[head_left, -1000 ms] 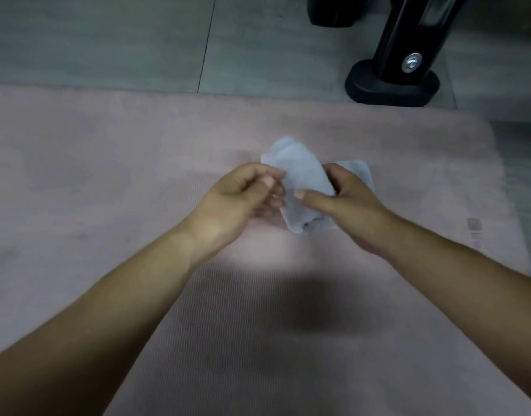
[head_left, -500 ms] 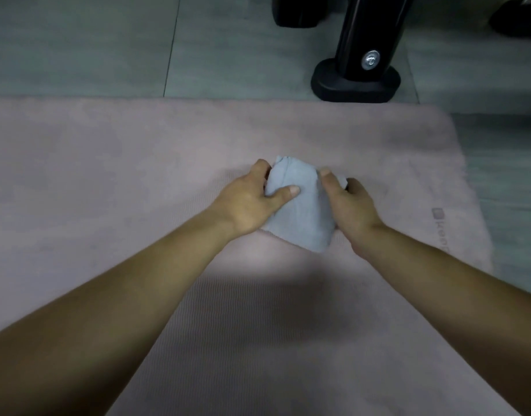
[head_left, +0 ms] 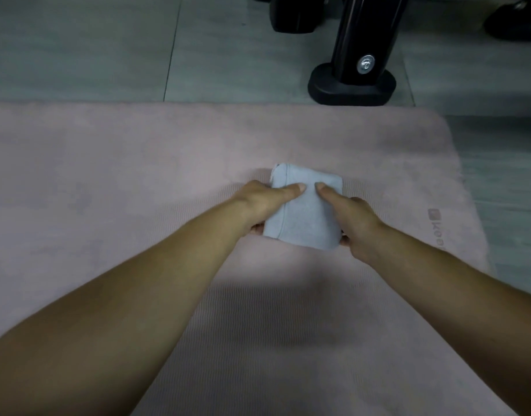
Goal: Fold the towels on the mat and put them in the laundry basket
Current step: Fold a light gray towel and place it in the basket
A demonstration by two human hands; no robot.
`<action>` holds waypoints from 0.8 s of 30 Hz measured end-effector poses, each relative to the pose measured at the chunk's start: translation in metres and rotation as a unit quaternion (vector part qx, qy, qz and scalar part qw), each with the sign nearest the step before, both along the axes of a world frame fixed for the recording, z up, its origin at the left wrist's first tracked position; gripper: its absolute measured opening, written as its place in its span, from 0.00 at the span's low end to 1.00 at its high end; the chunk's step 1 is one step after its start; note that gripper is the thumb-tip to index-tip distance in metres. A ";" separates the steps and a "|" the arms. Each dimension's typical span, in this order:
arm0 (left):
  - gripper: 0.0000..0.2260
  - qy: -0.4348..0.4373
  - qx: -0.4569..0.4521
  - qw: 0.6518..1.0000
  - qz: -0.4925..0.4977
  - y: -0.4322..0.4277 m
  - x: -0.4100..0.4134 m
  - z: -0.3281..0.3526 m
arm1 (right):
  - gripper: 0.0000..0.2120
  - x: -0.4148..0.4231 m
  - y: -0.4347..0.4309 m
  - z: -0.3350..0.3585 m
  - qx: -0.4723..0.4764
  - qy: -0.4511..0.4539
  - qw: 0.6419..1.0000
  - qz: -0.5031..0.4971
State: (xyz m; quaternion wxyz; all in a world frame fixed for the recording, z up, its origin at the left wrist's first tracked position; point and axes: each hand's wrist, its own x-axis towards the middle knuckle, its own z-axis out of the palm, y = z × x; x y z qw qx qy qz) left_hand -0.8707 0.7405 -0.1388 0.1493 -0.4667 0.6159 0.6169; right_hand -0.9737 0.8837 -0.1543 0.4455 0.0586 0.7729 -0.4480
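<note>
A small light blue-grey towel [head_left: 306, 214] lies folded into a compact rectangle near the middle of the pink mat [head_left: 108, 175]. My left hand [head_left: 264, 205] grips its left side, thumb on top and fingertips showing under the near edge. On the opposite side my right hand [head_left: 357, 220] holds it the same way, thumb pressed on the top face. The two thumb tips lie close together on the cloth. No laundry basket is in view.
A black stand foot with a silver bolt [head_left: 351, 85] sits on the grey tiled floor [head_left: 78, 46] just beyond the mat's far edge. Another black base [head_left: 294, 16] stands behind it. The mat's right edge carries a printed logo [head_left: 437, 229].
The towel went from a loose bunch held between my fingers to a flat folded rectangle on the mat. Both hands moved to its sides with thumbs on top.
</note>
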 end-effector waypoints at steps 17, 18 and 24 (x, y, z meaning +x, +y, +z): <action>0.21 0.246 0.138 0.915 0.289 0.002 0.192 0.136 | 0.20 0.151 -0.044 0.165 -0.126 0.067 0.968 0.208; 0.20 0.247 0.138 0.908 0.310 0.001 0.212 0.160 | 0.18 0.168 -0.047 0.190 -0.134 0.063 0.962 0.227; 0.26 0.195 0.064 0.847 0.491 0.005 0.323 0.310 | 0.13 0.271 -0.072 0.333 -0.149 0.048 0.931 0.329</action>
